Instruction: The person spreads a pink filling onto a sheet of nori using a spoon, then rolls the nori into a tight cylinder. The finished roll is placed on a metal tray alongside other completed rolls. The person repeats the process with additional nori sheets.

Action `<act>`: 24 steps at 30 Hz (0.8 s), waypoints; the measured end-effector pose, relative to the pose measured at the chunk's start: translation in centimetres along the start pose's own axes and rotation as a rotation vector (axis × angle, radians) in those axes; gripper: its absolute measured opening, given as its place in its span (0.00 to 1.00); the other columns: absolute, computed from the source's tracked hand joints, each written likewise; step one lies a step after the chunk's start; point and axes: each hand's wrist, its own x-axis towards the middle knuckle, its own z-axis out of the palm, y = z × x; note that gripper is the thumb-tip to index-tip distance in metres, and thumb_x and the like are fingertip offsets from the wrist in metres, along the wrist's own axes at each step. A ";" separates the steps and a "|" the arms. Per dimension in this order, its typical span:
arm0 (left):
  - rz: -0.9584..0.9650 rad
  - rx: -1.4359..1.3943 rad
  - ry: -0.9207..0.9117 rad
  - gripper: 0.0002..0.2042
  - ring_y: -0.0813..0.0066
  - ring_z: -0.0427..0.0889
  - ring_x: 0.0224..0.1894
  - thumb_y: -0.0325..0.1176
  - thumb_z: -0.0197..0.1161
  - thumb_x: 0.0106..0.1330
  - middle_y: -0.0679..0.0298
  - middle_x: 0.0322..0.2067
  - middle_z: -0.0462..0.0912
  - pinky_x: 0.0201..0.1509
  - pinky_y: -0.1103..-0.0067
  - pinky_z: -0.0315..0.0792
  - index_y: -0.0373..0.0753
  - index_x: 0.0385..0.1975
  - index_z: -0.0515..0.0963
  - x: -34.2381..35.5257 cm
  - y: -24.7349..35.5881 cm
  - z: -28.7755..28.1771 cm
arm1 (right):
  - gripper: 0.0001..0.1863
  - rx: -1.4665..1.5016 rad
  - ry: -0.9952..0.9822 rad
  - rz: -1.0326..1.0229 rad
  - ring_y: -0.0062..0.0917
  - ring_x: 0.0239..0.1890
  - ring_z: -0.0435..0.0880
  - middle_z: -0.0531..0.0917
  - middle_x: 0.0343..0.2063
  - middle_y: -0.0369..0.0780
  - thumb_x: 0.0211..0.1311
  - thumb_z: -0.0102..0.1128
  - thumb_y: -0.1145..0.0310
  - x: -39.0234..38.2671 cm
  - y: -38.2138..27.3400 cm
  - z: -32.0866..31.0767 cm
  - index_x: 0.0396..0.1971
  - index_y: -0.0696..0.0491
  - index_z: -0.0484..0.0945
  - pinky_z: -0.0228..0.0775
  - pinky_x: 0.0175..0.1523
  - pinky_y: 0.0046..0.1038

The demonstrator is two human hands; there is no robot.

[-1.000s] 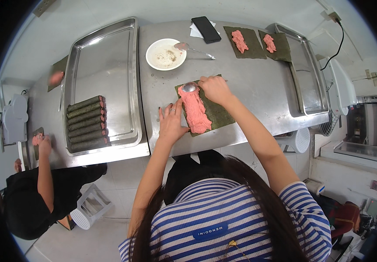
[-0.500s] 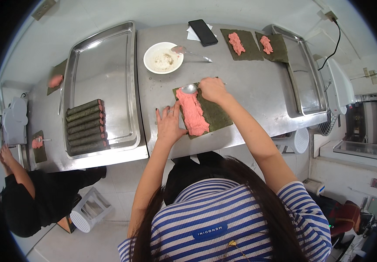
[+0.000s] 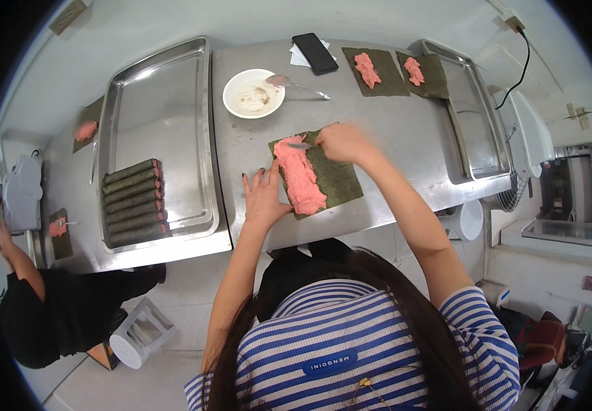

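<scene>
A dark green seaweed sheet (image 3: 338, 179) lies before me on the steel table with a long band of pink paste (image 3: 301, 181) down its left part. My right hand (image 3: 345, 144) is closed on a metal spoon (image 3: 299, 145), its bowl in the top of the paste. My left hand (image 3: 263, 200) rests at the sheet's left edge, fingers spread and holding nothing. Above them stands a white bowl (image 3: 244, 96) with a little liquid and specks; another spoon (image 3: 313, 92) lies across its rim.
Steel trays (image 3: 159, 103) flank me, the left holding several seaweed rolls (image 3: 131, 198). Two topped sheets (image 3: 388, 81) lie back right, beside a phone (image 3: 316, 55). A co-worker in black (image 3: 46, 315) is at the far left, near a white stool (image 3: 135, 346).
The spoon has turned from lying flat to more edge-on as my right hand moves slightly. The co-worker's hand has left the small topped sheet and moved leftward. My left hand stays at the sheet's edge.
</scene>
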 end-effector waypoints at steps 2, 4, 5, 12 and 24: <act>0.001 -0.012 0.003 0.60 0.57 0.61 0.66 0.44 0.79 0.35 0.55 0.57 0.73 0.71 0.51 0.42 0.44 0.70 0.45 0.0 -0.2 0.2 | 0.08 -0.042 -0.005 -0.031 0.43 0.38 0.84 0.84 0.31 0.49 0.46 0.56 0.74 -0.2 -1.2 1.5 0.26 0.56 0.83 0.75 0.40 0.41; 0.002 -0.014 0.014 0.60 0.58 0.61 0.67 0.44 0.79 0.35 0.55 0.57 0.73 0.71 0.51 0.42 0.45 0.71 0.44 -0.2 -0.4 0.4 | 0.08 -0.087 -0.055 -0.075 0.42 0.38 0.83 0.84 0.33 0.46 0.46 0.55 0.75 -0.9 -2.3 2.2 0.26 0.56 0.83 0.75 0.40 0.41; 0.003 -0.011 0.013 0.61 0.58 0.60 0.67 0.44 0.79 0.35 0.55 0.57 0.73 0.71 0.51 0.42 0.45 0.71 0.44 -0.2 -0.5 0.4 | 0.09 -0.109 -0.080 -0.097 0.42 0.38 0.83 0.84 0.34 0.45 0.46 0.54 0.76 -1.3 -2.6 2.5 0.26 0.55 0.82 0.75 0.40 0.42; -0.015 -0.027 -0.023 0.60 0.57 0.60 0.67 0.42 0.80 0.33 0.59 0.60 0.70 0.71 0.49 0.42 0.43 0.69 0.47 -0.1 0.0 -0.3 | 0.07 -0.121 -0.130 -0.185 0.42 0.35 0.85 0.84 0.30 0.49 0.49 0.56 0.73 -4.5 -3.6 2.6 0.25 0.57 0.82 0.75 0.36 0.41; 0.002 -0.038 0.003 0.59 0.56 0.61 0.67 0.41 0.79 0.33 0.57 0.59 0.71 0.70 0.49 0.43 0.43 0.69 0.48 -0.3 -0.3 -0.1 | 0.05 -0.092 0.030 -0.307 0.39 0.32 0.85 0.83 0.27 0.46 0.47 0.56 0.73 -6.2 -3.8 1.6 0.20 0.57 0.81 0.75 0.34 0.38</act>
